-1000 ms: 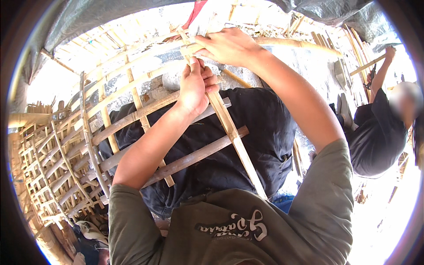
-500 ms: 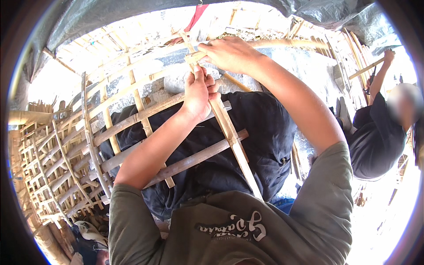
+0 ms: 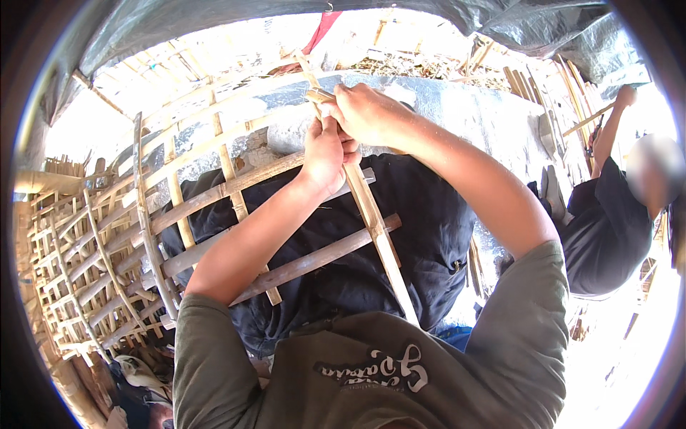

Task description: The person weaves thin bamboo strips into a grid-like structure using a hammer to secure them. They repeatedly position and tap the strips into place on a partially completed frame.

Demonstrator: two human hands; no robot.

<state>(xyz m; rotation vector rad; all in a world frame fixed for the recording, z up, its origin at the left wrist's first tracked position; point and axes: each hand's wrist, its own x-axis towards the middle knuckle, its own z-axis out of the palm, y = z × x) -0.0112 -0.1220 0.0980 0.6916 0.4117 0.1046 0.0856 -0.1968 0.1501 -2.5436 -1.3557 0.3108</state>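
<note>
A bamboo lattice (image 3: 232, 187) of crossed poles and split strips lies across my lap, over dark trousers (image 3: 429, 207). My left hand (image 3: 325, 159) is closed around a long bamboo slat (image 3: 373, 222) that runs from the lattice's far side back toward my chest. Just beyond it, my right hand (image 3: 366, 114) is closed on a bamboo piece (image 3: 319, 94), whose short end sticks out to the left across the top of the slat. Both hands touch or nearly touch at this crossing. My fingers and right forearm hide the rest of the piece.
More bamboo lattice panels (image 3: 78, 264) stand at the left. Another person (image 3: 607, 222) in dark clothing sits at the right, holding a bamboo stick (image 3: 589, 119). Bamboo strips lean behind at the upper right. A dark tarp (image 3: 500, 18) hangs overhead.
My right hand has turned and moved slightly nearer, closer to the left hand. The bamboo length that stretched out to the right beyond my right forearm no longer shows. My left hand stays nearly in place.
</note>
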